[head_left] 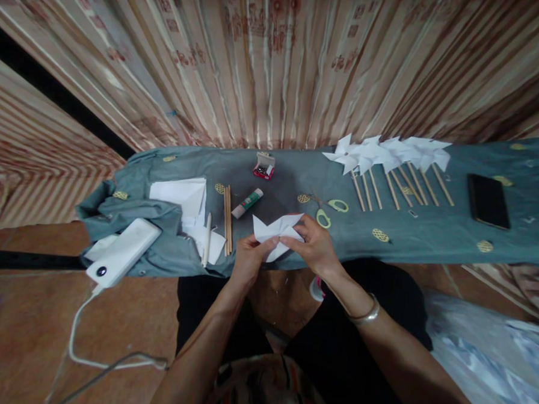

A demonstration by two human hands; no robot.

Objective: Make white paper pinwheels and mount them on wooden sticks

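Between my two hands is a folded white paper pinwheel (275,228), held just above the front edge of the cloth-covered table. My left hand (251,256) pinches its lower left part, thumb on top. From the right, my right hand (315,243) grips the other side, with the thumb pressed near the middle. No stick shows on this pinwheel. A glue stick (248,203) lies just beyond my left hand. Scissors with light green handles (327,210) rest open beyond my right hand. Behind them sits a small red box (264,167) of dark little pieces.
Several finished pinwheels on sticks (389,155) lie in a row at the back right, near a black phone (488,201). To the left are wooden sticks (227,221), a white pen (206,240), paper sheets (179,192) and a white power bank (125,251) with its cable. A patterned curtain (276,70) hangs behind.
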